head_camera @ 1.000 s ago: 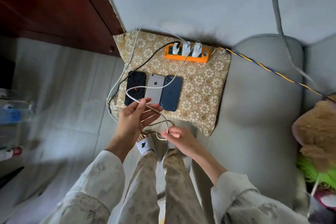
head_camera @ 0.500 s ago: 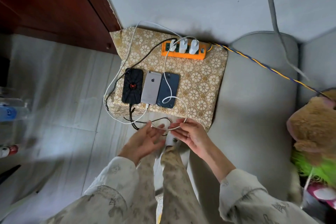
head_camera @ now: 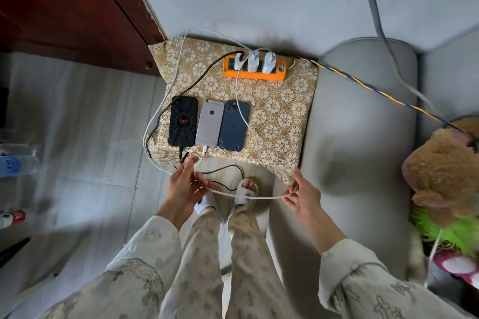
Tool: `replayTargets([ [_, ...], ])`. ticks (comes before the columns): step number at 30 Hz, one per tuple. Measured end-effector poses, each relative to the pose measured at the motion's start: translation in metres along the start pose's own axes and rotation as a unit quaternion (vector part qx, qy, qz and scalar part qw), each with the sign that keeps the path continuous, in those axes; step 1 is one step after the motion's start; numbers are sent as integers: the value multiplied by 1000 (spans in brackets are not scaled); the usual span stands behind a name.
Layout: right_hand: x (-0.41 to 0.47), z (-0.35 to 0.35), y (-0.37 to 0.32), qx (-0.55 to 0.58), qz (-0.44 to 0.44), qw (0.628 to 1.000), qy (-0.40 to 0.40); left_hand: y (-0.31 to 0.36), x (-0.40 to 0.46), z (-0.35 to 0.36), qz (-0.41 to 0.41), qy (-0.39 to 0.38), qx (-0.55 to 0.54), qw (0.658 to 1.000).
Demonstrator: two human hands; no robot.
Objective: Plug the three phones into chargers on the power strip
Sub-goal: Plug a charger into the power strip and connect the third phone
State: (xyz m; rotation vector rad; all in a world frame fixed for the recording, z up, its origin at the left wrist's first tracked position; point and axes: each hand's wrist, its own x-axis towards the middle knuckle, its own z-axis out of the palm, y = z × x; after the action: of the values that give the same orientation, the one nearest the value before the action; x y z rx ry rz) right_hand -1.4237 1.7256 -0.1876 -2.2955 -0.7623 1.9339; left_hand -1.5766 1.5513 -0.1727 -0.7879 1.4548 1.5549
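Three phones lie face down side by side on a gold floral cushion [head_camera: 282, 116]: a black spider-case phone [head_camera: 183, 122], a silver phone [head_camera: 209, 123] and a dark blue phone [head_camera: 234, 125]. A black cable enters the black phone and a white plug sits in the silver one. The orange power strip [head_camera: 255, 75] at the back holds three white chargers [head_camera: 253, 62]. A white cable [head_camera: 243, 195] is stretched between my left hand [head_camera: 182, 185] and my right hand [head_camera: 302, 193], both below the cushion's front edge. That cable loops over the blue phone.
A dark wooden cabinet [head_camera: 64, 8] stands at the upper left. A grey sofa [head_camera: 357, 137] lies to the right, with a brown plush toy [head_camera: 445, 163]. A blue-yellow cord [head_camera: 368, 87] runs right from the strip. My feet in white slippers [head_camera: 246, 193] stand below the cushion.
My hands have drawn apart, pulling the white cable taut between them; the right hand moved right. A second ago the left hand was up at the phones' lower ends.
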Motion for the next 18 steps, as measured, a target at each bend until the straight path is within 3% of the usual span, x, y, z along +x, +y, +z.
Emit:
replayTargets([
  [4, 6, -2, 2, -103, -53, 989, 95, 5, 0, -2, 35, -30, 11, 999],
  [8, 14, -4, 8, -184, 25, 981, 57, 8, -3, -1, 45, -114, 139, 983],
  [11, 9, 5, 6, -263, -50, 962, 50, 4, -9, 4, 42, -172, 221, 959],
  [14, -6, 24, 2, -169, -23, 981, -97, -3, -13, 8, 28, -186, 254, 949],
  [18, -16, 54, -8, -55, 56, 960, -268, -12, -16, 8, 8, -210, 335, 919],
])
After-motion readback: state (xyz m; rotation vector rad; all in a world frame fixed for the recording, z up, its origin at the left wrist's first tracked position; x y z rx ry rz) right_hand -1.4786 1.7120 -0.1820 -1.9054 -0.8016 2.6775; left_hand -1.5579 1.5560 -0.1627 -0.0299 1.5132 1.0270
